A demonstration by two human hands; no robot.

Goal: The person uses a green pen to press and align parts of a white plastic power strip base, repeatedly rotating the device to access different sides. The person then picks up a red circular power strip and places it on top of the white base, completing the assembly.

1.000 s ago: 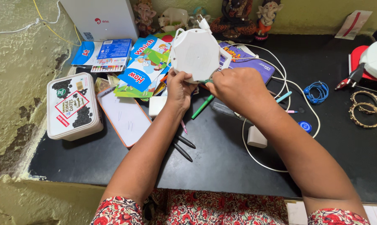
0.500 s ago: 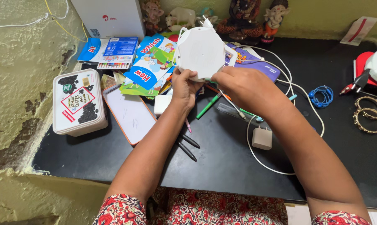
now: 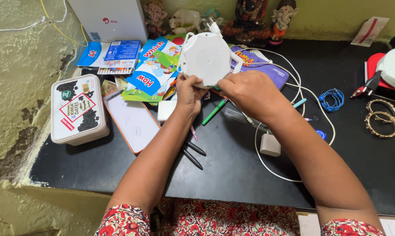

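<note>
My left hand [image 3: 189,92] grips the lower left edge of a white many-sided plastic device [image 3: 206,56], held upright above the black table [image 3: 232,170]. A white cord [image 3: 289,70] and a plug at the top hang off it. My right hand [image 3: 246,92] is closed at the device's lower right edge, its fingertips pinched on something small and greenish that I cannot make out. A green pen [image 3: 214,112] lies on the table just under both hands.
Children's books [image 3: 149,72], a crayon box [image 3: 119,57], a white lidded tub [image 3: 77,109], an orange-rimmed slate [image 3: 132,122], two black pens [image 3: 193,154], a white charger [image 3: 270,144], a blue cable [image 3: 332,98], bangles [image 3: 382,118] and figurines [image 3: 250,17] crowd the table.
Both hands stay on the white device and shift only slightly with the view. The right hand's fingers keep working at its lower edge.
</note>
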